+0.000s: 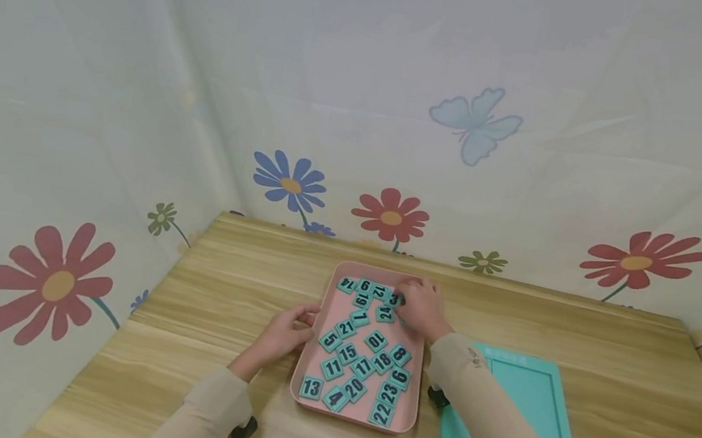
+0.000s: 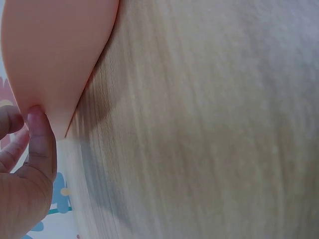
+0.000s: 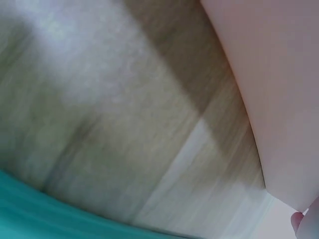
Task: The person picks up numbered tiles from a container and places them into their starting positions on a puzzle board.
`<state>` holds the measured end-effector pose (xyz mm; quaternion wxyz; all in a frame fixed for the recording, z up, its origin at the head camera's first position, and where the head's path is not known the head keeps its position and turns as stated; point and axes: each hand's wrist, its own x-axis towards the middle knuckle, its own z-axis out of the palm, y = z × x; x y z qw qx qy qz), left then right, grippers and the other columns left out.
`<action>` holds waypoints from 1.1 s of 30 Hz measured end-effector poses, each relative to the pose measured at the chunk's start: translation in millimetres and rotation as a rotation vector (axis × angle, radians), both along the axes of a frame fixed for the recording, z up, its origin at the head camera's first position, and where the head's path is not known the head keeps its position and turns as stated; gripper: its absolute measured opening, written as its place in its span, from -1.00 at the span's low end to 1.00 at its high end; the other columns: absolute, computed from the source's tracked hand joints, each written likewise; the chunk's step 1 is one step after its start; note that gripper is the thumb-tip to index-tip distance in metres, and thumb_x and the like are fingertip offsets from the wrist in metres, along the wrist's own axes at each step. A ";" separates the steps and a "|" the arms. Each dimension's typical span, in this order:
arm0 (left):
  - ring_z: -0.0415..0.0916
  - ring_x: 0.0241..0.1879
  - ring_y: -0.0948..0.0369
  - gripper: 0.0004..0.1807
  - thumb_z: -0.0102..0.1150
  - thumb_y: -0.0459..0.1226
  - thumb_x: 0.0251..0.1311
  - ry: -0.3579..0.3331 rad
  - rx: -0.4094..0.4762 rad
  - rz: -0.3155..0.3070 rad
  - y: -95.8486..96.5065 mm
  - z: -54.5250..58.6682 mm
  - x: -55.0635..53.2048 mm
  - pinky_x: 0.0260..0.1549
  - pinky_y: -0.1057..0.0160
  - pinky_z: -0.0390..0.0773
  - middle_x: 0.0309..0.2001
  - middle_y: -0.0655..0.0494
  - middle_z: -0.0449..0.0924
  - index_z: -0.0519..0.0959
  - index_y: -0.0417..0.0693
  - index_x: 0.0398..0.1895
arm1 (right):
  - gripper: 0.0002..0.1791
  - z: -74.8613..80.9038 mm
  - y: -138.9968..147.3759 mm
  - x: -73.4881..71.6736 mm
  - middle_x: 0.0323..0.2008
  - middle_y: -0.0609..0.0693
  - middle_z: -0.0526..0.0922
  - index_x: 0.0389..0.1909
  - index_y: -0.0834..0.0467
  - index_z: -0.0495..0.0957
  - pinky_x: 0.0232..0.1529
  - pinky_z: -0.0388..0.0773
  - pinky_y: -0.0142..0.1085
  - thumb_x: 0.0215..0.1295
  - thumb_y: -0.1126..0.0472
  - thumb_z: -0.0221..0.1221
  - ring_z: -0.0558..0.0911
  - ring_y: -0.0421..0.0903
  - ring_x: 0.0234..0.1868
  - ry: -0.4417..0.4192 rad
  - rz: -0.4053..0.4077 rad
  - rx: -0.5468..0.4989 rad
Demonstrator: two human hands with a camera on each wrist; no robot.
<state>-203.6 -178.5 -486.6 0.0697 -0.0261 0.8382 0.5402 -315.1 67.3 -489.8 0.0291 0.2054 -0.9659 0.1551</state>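
Note:
A pink tray (image 1: 325, 414) holds several teal number tiles, scattered at different angles. My left hand (image 1: 286, 332) is at its left side. In the left wrist view the thumb (image 2: 37, 119) presses on the tray's outer wall (image 2: 60, 55) and the other fingers reach the rim. Over the far right corner, my right hand (image 1: 422, 308) has its curled fingertips at the tile marked 3 (image 1: 394, 299), covering part of it. Just below lies the 24 tile (image 1: 386, 314). Only a bit of the right hand (image 3: 308, 224) appears in the right wrist view.
A teal framed board (image 1: 527, 398) lies on the wooden table (image 1: 238, 263) right of the tray, partly under my right forearm. Its edge (image 3: 60, 214) shows in the right wrist view. Behind the table hangs a flower-printed sheet (image 1: 340, 99).

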 end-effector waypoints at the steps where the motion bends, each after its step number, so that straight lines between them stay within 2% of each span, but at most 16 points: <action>1: 0.53 -0.28 0.12 -0.53 -0.02 -0.45 0.07 0.000 0.001 0.000 0.0 0.0 0.0 -0.42 0.29 0.64 -0.14 -0.14 0.43 0.34 -0.14 0.12 | -0.72 -0.1 0.3 0.3 -0.10 -0.05 0.59 -0.22 0.05 0.60 -0.03 0.19 -0.03 -0.05 0.20 0.18 0.32 0.01 -0.01 0.006 0.001 0.001; 9: 0.54 -0.28 0.11 -0.53 -0.02 -0.45 0.07 0.000 0.001 -0.007 -0.5 -1.7 -1.1 -0.43 0.29 0.63 -0.13 -0.15 0.42 0.34 -0.13 0.13 | -0.67 10.3 2.1 4.5 -0.05 -0.05 0.57 -0.18 0.05 0.59 0.02 0.21 0.01 -0.08 0.18 0.21 0.38 0.01 -0.04 0.046 0.019 -0.019; 18: 0.54 -0.28 0.11 -0.54 -0.01 -0.45 0.07 0.002 0.006 -0.001 -0.7 -5.1 -2.8 -0.42 0.28 0.63 -0.13 -0.14 0.42 0.35 -0.13 0.12 | -0.62 33.0 6.5 11.6 -0.09 -0.06 0.60 -0.11 0.05 0.57 -0.03 0.30 -0.02 -0.03 0.09 0.23 0.42 0.00 -0.09 0.013 0.059 -0.015; 25: 0.53 -0.26 0.11 -0.54 -0.01 -0.45 0.06 -0.005 0.010 0.005 0.6 -3.5 -1.8 -0.42 0.28 0.64 -0.13 -0.14 0.43 0.35 -0.13 0.11 | -0.62 41.8 17.2 16.2 -0.15 -0.03 0.62 -0.14 0.05 0.58 -0.14 0.34 -0.07 -0.05 0.06 0.25 0.47 -0.02 -0.15 0.054 0.095 -0.016; 29: 0.53 -0.26 0.10 -0.53 -0.01 -0.45 0.06 -0.004 0.006 0.000 -0.2 -4.6 -2.2 -0.41 0.27 0.64 -0.12 -0.15 0.42 0.35 -0.13 0.12 | -0.62 46.8 27.0 17.4 -0.20 -0.02 0.63 -0.14 0.06 0.58 -0.17 0.36 -0.07 -0.06 0.09 0.25 0.49 -0.01 -0.17 0.068 0.110 -0.019; 33: 0.54 -0.26 0.09 -0.52 -0.01 -0.44 0.07 0.004 0.007 -0.006 -1.5 -5.1 -2.5 -0.42 0.26 0.64 -0.11 -0.17 0.42 0.33 -0.13 0.13 | -0.63 56.8 38.3 21.3 -0.21 0.01 0.63 -0.15 0.10 0.58 -0.12 0.37 -0.04 -0.07 0.16 0.24 0.51 0.00 -0.15 0.053 0.124 -0.070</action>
